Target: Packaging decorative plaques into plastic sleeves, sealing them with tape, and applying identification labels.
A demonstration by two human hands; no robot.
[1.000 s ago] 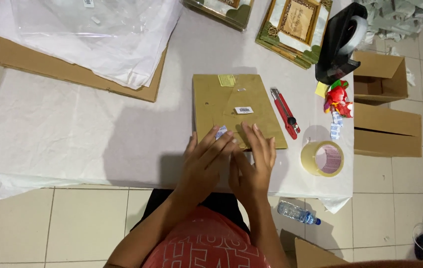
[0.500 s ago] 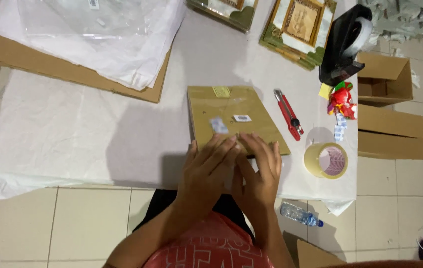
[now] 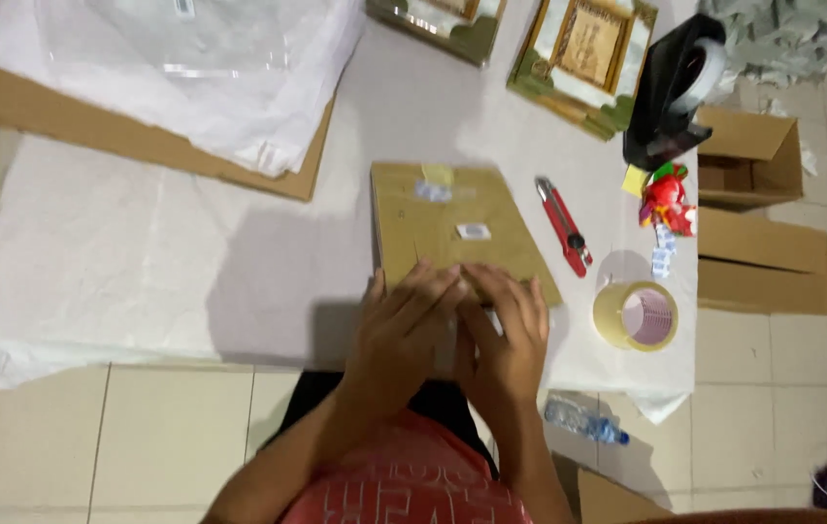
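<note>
While both hands, left hand and right hand, press flat with spread fingers on the near edge of the flat brown cardboard parcel at the table's near edge, sealing seems underway, likely needing the beige tape roll.

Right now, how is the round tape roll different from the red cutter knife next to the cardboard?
The tape roll is a pale yellowish ring with a hole in the middle; the red cutter knife is long, thin and straight. The tape roll lies nearer the table's front edge, while the cutter knife lies farther back, right beside the flat cardboard package. Both rest untouched on the white-covered table.
</note>
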